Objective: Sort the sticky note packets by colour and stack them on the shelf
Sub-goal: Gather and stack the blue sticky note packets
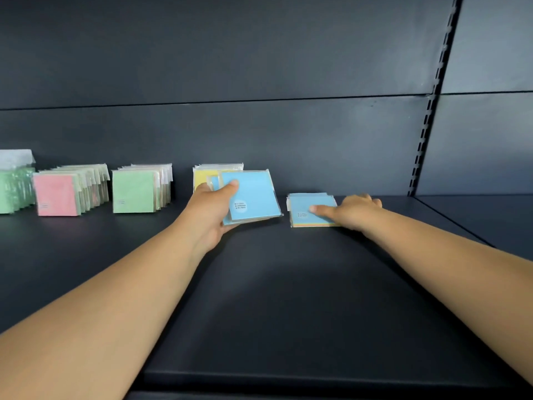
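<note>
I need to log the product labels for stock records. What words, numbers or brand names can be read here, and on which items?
None can be read.
Blue packet in the left hand: round white sticker with three short lines, too blurred.
Blue packet under the right hand: small lines of print, too small.
Pink packet and green packet: faint print near the lower corner, unreadable.

Dark metal back panel [259,53], slotted upright [432,96]
</note>
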{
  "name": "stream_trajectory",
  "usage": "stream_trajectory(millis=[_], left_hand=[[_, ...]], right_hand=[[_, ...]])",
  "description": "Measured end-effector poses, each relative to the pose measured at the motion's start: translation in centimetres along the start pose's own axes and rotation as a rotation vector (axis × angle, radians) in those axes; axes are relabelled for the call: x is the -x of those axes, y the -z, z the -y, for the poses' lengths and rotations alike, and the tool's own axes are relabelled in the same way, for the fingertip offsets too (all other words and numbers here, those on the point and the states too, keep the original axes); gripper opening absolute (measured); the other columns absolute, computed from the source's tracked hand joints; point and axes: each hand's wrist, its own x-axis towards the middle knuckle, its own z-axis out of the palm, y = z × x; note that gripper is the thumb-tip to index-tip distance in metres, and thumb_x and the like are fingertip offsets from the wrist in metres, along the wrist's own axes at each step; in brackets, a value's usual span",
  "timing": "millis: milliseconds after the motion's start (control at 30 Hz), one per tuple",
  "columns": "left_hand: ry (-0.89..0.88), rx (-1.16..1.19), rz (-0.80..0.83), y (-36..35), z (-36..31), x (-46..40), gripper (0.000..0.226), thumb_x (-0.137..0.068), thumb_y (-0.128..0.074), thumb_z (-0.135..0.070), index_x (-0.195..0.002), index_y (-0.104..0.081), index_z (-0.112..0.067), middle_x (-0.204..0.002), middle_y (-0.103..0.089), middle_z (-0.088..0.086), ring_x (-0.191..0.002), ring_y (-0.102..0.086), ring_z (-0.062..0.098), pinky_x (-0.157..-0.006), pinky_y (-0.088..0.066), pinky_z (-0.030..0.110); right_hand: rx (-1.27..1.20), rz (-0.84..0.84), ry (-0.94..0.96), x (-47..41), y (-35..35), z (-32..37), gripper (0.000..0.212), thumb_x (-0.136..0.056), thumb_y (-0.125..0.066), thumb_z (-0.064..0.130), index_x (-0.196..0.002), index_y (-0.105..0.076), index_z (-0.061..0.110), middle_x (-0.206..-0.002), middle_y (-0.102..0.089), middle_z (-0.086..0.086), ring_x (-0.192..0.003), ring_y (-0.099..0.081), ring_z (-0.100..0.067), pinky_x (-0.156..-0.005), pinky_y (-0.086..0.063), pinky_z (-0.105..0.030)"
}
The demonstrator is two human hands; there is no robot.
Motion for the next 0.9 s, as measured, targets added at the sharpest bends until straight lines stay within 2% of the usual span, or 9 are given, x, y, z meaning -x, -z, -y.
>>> stream_trajectory(millis=[100,200,300,367,467,633,767,833,900], left_hand=[[0.003,-0.009,0.011,-0.1,0.1,-0.2,0.009,-0.096,-0.049,-0.02,-0.103,-0.055,-0.018,-0.091,-0.065,-0.004,-0.08,-0.064,0.012,-0.069,-0.053,0.029],[0.009,-0.017,0.01,-0.2,0.2,-0.4,0.007,-0.096,-0.049,-0.02,-0.1,-0.055,-0.019,-0.093,-0.065,-0.003,-0.082,-0.064,0.012,-0.071,-0.053,0.03],[0.013,-0.024,0.006,-0.1,0.2,-0.4,0.008,-0.096,-0.049,-0.021,-0.1,-0.055,-0.019,-0.093,-0.066,-0.003,-0.081,-0.064,0.012,-0.07,-0.053,0.029],[0.017,-0.022,0.005,-0.1,0.2,-0.3,0.008,-0.096,-0.049,-0.021,-0.099,-0.056,-0.019,-0.092,-0.066,-0.003,-0.08,-0.064,0.012,-0.07,-0.053,0.029],[0.017,-0.012,0.001,-0.2,0.1,-0.2,0.017,-0.096,-0.049,-0.021,-0.111,-0.054,-0.016,-0.092,-0.066,-0.002,-0.079,-0.064,0.012,-0.07,-0.053,0.03],[0.022,-0.012,0.012,-0.4,0.1,0.2,0.025,-0.095,-0.05,-0.024,-0.118,-0.053,-0.014,-0.105,-0.067,0.002,-0.083,-0.066,0.014,-0.07,-0.054,0.031],[0.04,0.066,0.073,-1.1,-0.1,0.9,0.019,-0.096,-0.048,-0.026,-0.111,-0.055,-0.016,-0.104,-0.069,0.002,-0.087,-0.067,0.016,-0.069,-0.055,0.033],[0.04,0.092,0.086,-1.3,-0.3,1.3,0.018,-0.097,-0.047,-0.026,-0.109,-0.056,-0.017,-0.103,-0.069,0.001,-0.087,-0.068,0.016,-0.07,-0.055,0.034],[0.042,0.106,0.117,-1.6,-0.4,1.6,0.015,-0.097,-0.045,-0.026,-0.099,-0.058,-0.019,-0.095,-0.07,-0.001,-0.084,-0.068,0.016,-0.07,-0.056,0.033]], right_hand=[[-0.002,0.008,0.01,-0.8,-0.3,0.0,0.076,-0.076,-0.053,0.069,-0.128,-0.05,0.013,-0.138,-0.042,-0.009,-0.132,-0.031,-0.031,-0.104,-0.032,-0.037],[-0.362,0.053,0.002,-1.0,0.3,-0.7,0.054,-0.072,-0.074,0.046,-0.109,-0.061,0.009,-0.116,-0.06,-0.008,-0.105,-0.055,-0.027,-0.088,-0.045,-0.031],[-0.552,0.051,0.057,-0.3,0.6,-1.0,0.024,-0.075,-0.076,0.023,-0.079,-0.058,0.009,-0.1,-0.063,-0.008,-0.078,-0.056,-0.019,-0.067,-0.042,-0.026],[-0.612,-0.015,0.099,0.0,1.0,-1.0,0.025,-0.076,-0.075,0.015,-0.071,-0.05,0.011,-0.092,-0.06,-0.005,-0.068,-0.052,-0.013,-0.056,-0.037,-0.022],[-0.816,-0.076,0.137,0.9,2.4,-1.0,0.018,-0.077,-0.073,0.012,-0.084,-0.056,0.012,-0.089,-0.062,-0.004,-0.073,-0.056,-0.013,-0.058,-0.04,-0.018],[-1.215,0.217,0.168,3.6,3.3,0.1,0.014,-0.083,-0.065,0.01,-0.078,-0.054,0.015,-0.077,-0.065,-0.002,-0.071,-0.063,-0.013,-0.063,-0.051,-0.026],[-1.187,0.248,0.19,4.4,1.8,1.6,0.015,-0.082,-0.067,0.011,-0.081,-0.053,0.015,-0.078,-0.067,-0.003,-0.068,-0.064,-0.01,-0.053,-0.054,-0.023],[-1.134,0.227,0.2,4.4,1.2,2.0,0.018,-0.081,-0.069,0.016,-0.083,-0.051,0.017,-0.082,-0.066,-0.002,-0.071,-0.063,-0.01,-0.055,-0.05,-0.022],[-1.028,0.193,0.216,4.4,0.7,2.1,0.021,-0.08,-0.071,0.025,-0.08,-0.05,0.019,-0.084,-0.063,0.001,-0.073,-0.059,-0.009,-0.061,-0.049,-0.023]])
